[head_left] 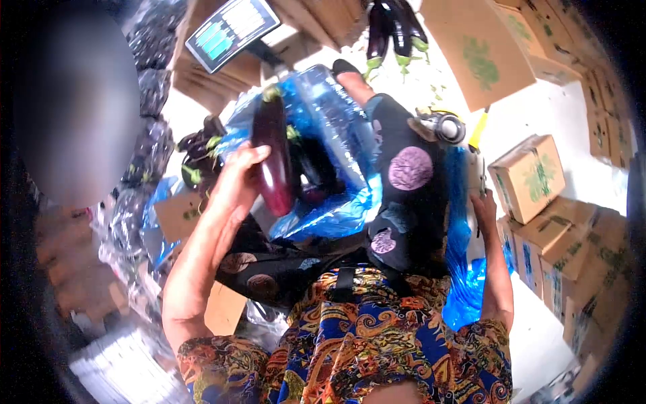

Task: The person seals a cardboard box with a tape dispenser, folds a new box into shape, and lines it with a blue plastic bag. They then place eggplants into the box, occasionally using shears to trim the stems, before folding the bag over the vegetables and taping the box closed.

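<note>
My left hand (241,172) is closed round a long purple eggplant (272,151), green stem end up, above a box lined with blue plastic (363,161). Inside the liner lie darker eggplants (313,161). On the other side, my right hand (483,207) has its fingers closed at a thin dark object, too small and blurred to name. Blue plastic film (459,236) hangs beside that hand. A tape dispenser (445,126) lies beyond it, near a yellow-handled tool (479,131).
A display screen (232,32) stands at the upper left. Several eggplants (397,30) lie at the top, with more (198,148) left of the liner. A small carton (528,176) and stacked cartons (572,249) are on the right. Plastic-wrapped packs (151,94) line the left.
</note>
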`<state>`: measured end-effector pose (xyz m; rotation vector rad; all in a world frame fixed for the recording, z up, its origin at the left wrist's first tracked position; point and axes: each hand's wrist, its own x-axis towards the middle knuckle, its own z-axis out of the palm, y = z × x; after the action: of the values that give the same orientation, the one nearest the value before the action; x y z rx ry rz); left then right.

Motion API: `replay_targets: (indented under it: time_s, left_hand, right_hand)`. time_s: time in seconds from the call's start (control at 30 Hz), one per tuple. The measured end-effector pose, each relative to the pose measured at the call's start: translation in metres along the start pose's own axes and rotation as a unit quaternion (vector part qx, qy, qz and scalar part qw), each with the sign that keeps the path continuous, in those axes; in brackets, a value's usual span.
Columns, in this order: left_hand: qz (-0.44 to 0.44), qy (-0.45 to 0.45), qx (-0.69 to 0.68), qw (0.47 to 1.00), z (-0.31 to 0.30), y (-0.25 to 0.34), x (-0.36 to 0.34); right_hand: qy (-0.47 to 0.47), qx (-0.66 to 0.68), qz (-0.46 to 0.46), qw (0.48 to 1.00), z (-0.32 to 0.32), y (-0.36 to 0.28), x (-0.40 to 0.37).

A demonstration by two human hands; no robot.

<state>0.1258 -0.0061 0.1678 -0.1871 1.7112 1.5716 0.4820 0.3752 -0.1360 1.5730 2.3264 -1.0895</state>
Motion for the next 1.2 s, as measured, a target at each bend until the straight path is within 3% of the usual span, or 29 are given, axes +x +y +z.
replay_targets:
  time_s: [0.13,0.17,0.2,0.27,0.33,0.37,0.53,0.6,0.7,0.83,0.87,0.9,0.93,1.0,1.1,1.2]
  left_hand:
    - [-0.060,0.072,0.093,0.991,0.005,-0.035,0.016]
    - [-0.024,0.095,0.118,0.988,0.017,-0.039,0.020]
    - [-0.022,0.052,0.140,0.989,0.005,-0.057,0.043]
    - [0.017,0.051,0.203,0.978,0.018,-0.068,0.063]
    - [0.044,0.125,0.369,0.920,0.034,-0.074,0.071]
    - [0.076,0.129,0.436,0.887,0.028,-0.089,0.084]
    - [0.127,0.084,0.595,0.790,0.036,-0.076,0.082]
    - [0.123,0.029,0.607,0.784,0.026,-0.079,0.085]
    - [0.133,0.050,0.579,0.803,0.021,-0.083,0.082]
    - [0.101,-0.010,0.563,0.820,0.022,-0.046,0.051]
    - [0.117,-0.023,0.566,0.816,0.019,-0.039,0.044]
    - [0.119,-0.048,0.565,0.815,0.012,-0.034,0.042]
    - [0.119,-0.074,0.563,0.814,0.004,-0.029,0.039]
    - [0.124,-0.097,0.565,0.810,-0.010,-0.014,0.031]
    - [0.152,-0.078,0.548,0.819,-0.044,-0.004,0.027]
    - [0.096,-0.015,0.500,0.861,-0.072,0.016,0.014]
  right_hand:
    - [0.008,-0.089,0.060,0.994,0.016,0.022,0.000]
    - [0.005,-0.085,0.067,0.994,0.016,0.021,0.000]
    - [0.004,-0.082,0.074,0.994,0.015,0.021,-0.001]
    - [0.015,-0.087,0.040,0.995,0.025,0.044,0.010]
    - [0.024,-0.097,0.059,0.993,0.029,0.042,0.013]
    - [0.032,-0.109,0.024,0.993,0.032,0.044,0.012]
    - [0.041,-0.084,-0.101,0.991,0.048,0.079,0.018]
    - [0.050,-0.100,-0.079,0.991,0.053,0.079,0.019]
    - [0.059,-0.109,-0.061,0.990,0.055,0.073,0.016]
    - [0.090,-0.080,-0.079,0.990,0.062,0.095,0.020]
    - [0.108,-0.099,-0.003,0.989,0.063,0.086,0.022]
    - [0.111,-0.119,-0.014,0.987,0.060,0.084,0.018]
    - [0.105,-0.121,0.042,0.986,0.054,0.074,0.010]
    - [0.055,-0.182,0.152,0.970,0.049,0.056,0.012]
    - [0.032,-0.218,0.119,0.968,0.050,0.060,0.010]
    - [-0.030,0.118,0.090,0.989,0.037,0.031,0.020]
